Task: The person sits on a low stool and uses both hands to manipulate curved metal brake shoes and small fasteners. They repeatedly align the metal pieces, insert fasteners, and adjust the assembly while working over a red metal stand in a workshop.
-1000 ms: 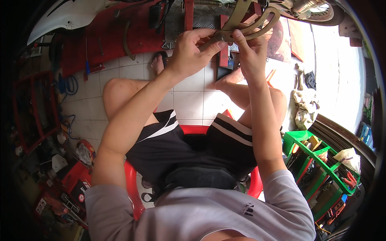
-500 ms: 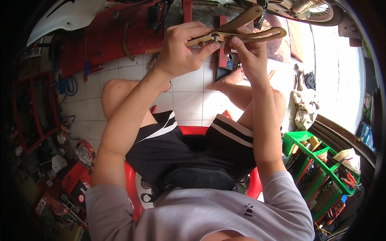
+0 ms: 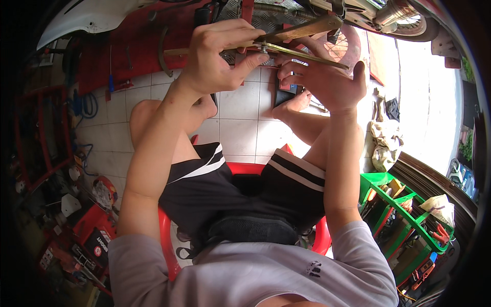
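Observation:
My left hand (image 3: 212, 59) is closed on a brass-coloured metal tool with long flat arms (image 3: 308, 28), held up over the floor beyond my knees. A silvery bolt (image 3: 264, 48) joins the arms. My left thumb lies just below that bolt, with the fingers above. One arm points up and to the right; a thinner one, seen almost edge-on, slopes down over my right hand (image 3: 330, 84). That hand is open, thumb spread upward and fingers partly bent. Whether its fingers touch the thin arm is hard to tell.
Ahead lies a red work platform (image 3: 140, 48) with a screwdriver (image 3: 111, 77) at its edge. A motorcycle wheel (image 3: 409, 25) is at the upper right. Beside me on the right stands a green tool rack (image 3: 394, 204); a red toolbox (image 3: 94, 233) is on the left. I sit on a red chair (image 3: 166, 233).
My right hand has let go of the tool's slotted arm and opened, its thumb swinging out to the right. The tool has turned, showing that arm edge-on. My left hand shifted slightly left.

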Available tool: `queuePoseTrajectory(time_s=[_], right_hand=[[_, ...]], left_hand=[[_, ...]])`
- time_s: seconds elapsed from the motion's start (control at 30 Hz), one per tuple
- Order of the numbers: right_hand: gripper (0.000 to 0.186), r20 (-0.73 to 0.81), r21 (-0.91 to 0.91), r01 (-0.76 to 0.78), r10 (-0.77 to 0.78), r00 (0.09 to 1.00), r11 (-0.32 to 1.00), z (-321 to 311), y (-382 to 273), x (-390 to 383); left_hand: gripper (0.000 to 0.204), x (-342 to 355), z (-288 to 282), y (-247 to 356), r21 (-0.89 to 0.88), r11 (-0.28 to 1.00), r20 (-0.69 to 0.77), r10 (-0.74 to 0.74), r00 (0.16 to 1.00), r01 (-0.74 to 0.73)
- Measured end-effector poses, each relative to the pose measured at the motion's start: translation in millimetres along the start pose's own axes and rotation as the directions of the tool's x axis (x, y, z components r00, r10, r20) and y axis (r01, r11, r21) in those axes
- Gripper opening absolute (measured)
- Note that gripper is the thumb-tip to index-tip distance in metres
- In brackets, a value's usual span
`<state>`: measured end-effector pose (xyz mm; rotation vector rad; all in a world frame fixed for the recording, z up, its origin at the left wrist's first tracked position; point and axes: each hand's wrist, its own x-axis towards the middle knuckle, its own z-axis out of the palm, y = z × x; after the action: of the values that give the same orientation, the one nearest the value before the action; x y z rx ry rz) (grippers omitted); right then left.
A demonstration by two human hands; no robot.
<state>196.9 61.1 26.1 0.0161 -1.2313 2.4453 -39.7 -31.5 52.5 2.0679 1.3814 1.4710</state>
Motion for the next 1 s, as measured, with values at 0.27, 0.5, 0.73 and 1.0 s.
queuePoseTrajectory(time_s=[0.27,0.5,0.73,1.0], right_hand=[[0.088,-0.303,-0.384,-0.224,0.107,0.947,0.896,-14.1,-1.1,-5.5],[0.055,-0.102,-0.162,-0.613,0.605,0.790,0.773,-7.9,10.2,7.5],[0.044,-0.298,-0.092,-0.632,0.584,0.755,0.770,10.3,25.0,12.6],[0.041,-0.461,-0.146,-0.526,0.413,0.785,0.838,35.1,17.3,10.3]], left_hand=[[0.034,-2.7,-4.9,6.5,0.087,0.994,0.218,0.049,0.975,-0.070],[0.030,-9.0,3.0,13.7,0.325,0.941,0.564,-0.109,0.818,-0.099],[0.027,-13.6,4.2,4.7,0.377,0.915,0.527,-0.084,0.846,-0.144],[0.034,-10.4,4.2,7.2,0.424,0.878,0.363,0.061,0.930,-0.223]])
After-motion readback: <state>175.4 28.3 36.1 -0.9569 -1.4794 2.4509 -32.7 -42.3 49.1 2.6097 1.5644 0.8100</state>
